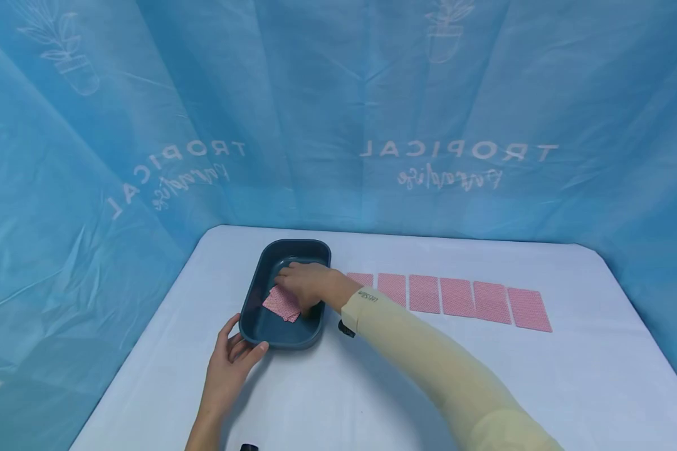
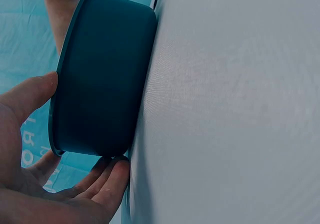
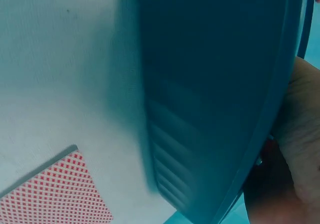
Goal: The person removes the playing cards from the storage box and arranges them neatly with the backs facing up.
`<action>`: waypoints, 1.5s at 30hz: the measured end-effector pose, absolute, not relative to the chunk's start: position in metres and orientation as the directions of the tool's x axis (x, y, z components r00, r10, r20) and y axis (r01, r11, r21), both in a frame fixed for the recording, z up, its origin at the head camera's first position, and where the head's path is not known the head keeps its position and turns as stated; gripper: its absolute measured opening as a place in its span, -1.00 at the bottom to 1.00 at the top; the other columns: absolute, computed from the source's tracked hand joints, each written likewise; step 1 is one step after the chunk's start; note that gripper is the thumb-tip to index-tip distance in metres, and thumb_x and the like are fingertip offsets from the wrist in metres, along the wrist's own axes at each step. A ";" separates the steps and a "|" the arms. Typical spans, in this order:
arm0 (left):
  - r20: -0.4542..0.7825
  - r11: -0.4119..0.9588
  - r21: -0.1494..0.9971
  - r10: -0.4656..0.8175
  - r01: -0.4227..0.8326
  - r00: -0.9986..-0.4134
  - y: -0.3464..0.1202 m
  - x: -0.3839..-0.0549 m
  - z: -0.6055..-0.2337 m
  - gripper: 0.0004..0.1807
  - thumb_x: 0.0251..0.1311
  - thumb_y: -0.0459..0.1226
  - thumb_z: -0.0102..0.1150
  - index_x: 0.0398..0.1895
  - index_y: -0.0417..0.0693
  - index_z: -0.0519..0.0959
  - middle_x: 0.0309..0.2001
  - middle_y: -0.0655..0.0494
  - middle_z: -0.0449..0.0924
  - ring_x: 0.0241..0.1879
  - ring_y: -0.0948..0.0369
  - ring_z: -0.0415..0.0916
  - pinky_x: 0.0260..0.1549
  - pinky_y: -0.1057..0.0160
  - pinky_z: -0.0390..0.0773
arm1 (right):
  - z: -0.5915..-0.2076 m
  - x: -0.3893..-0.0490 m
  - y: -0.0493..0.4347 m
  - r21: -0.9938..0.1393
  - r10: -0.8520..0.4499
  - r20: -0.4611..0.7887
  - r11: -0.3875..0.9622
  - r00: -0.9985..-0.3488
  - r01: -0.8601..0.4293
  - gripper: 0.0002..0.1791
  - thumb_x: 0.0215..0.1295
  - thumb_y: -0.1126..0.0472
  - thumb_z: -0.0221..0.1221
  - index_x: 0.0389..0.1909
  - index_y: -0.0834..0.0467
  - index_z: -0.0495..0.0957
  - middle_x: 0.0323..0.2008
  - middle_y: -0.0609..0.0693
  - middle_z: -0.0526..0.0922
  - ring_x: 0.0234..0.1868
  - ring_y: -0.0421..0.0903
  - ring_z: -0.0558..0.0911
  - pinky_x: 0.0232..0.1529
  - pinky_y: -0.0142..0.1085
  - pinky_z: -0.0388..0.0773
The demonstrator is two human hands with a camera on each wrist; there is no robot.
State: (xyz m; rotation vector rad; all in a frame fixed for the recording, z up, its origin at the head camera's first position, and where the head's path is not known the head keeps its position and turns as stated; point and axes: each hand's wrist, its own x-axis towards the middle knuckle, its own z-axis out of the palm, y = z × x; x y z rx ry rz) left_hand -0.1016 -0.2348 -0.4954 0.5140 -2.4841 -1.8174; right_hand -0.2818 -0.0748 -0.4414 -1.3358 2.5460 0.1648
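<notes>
A dark blue plastic bin stands on the table's left part. My left hand holds its near left corner, the thumb at the rim and the other fingers along the side, as the left wrist view shows. My right hand reaches down inside the bin with bent fingers. It grips a few pink-and-white patterned playing cards there; its fingertips are hidden. In the right wrist view the outer wall of the bin covers most of that hand.
Several face-down cards lie in a row right of the bin, the leftmost partly behind my right forearm. One card shows in the right wrist view. A white cloth covers the table; blue curtains hang behind and beside it.
</notes>
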 end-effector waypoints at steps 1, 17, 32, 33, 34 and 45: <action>-0.173 0.266 0.932 -0.273 -0.247 -0.946 -0.234 -0.102 -0.496 -0.02 0.07 0.02 0.38 0.49 0.32 0.00 0.31 -0.09 0.28 0.22 0.06 0.38 0.10 0.06 0.43 | -0.441 -0.283 -0.074 -0.017 -0.790 -0.286 0.571 -0.543 -0.821 0.04 -0.12 -0.09 0.50 0.43 -0.04 0.23 0.32 -0.15 0.30 0.34 -0.15 0.20 0.25 -0.26 0.31; -0.171 0.263 0.933 -0.272 -0.244 -0.947 -0.229 -0.103 -0.493 -0.01 0.07 0.02 0.39 0.49 0.29 0.00 0.30 -0.09 0.29 0.22 0.05 0.38 0.10 0.09 0.43 | -0.438 -0.283 -0.069 -0.074 -0.784 -0.288 0.591 -0.550 -0.803 -0.15 -0.08 0.02 0.51 0.32 -0.08 0.40 0.08 -0.13 0.49 0.04 -0.17 0.43 0.07 -0.24 0.49; -0.168 0.267 0.932 -0.280 -0.245 -0.945 -0.228 -0.103 -0.493 -0.04 0.09 -0.01 0.38 0.49 0.30 0.01 0.29 -0.10 0.30 0.21 0.05 0.39 0.10 0.09 0.42 | -0.427 -0.276 -0.067 -0.084 -0.797 -0.254 0.582 -0.548 -0.809 -0.06 -0.17 -0.07 0.53 0.34 -0.07 0.37 0.23 -0.09 0.33 0.23 -0.12 0.25 0.13 -0.21 0.46; -0.171 0.261 0.933 -0.282 -0.247 -0.944 -0.228 -0.102 -0.492 -0.04 0.09 -0.03 0.38 0.49 0.29 0.01 0.29 -0.10 0.30 0.21 0.05 0.39 0.10 0.10 0.42 | -0.426 -0.275 -0.068 -0.093 -0.796 -0.256 0.585 -0.548 -0.806 -0.05 -0.17 -0.08 0.53 0.34 -0.07 0.36 0.24 -0.09 0.31 0.24 -0.12 0.23 0.14 -0.21 0.45; -0.175 0.258 0.933 -0.284 -0.251 -0.943 -0.228 -0.102 -0.493 -0.04 0.09 -0.03 0.38 0.49 0.30 0.01 0.29 -0.09 0.30 0.21 0.06 0.39 0.10 0.10 0.42 | -0.426 -0.274 -0.068 -0.102 -0.795 -0.256 0.588 -0.550 -0.802 -0.04 -0.18 -0.09 0.53 0.35 -0.08 0.35 0.25 -0.10 0.30 0.24 -0.12 0.22 0.14 -0.20 0.44; -0.174 0.277 0.926 -0.290 -0.257 -0.941 -0.233 -0.103 -0.494 -0.03 0.09 -0.02 0.38 0.50 0.29 -0.01 0.28 -0.10 0.31 0.20 0.04 0.40 0.09 0.04 0.44 | -0.414 -0.273 -0.066 -0.124 -0.808 -0.234 0.576 -0.540 -0.808 0.05 -0.25 -0.15 0.54 0.34 -0.03 0.28 0.16 -0.13 0.30 0.10 -0.19 0.24 0.10 -0.31 0.45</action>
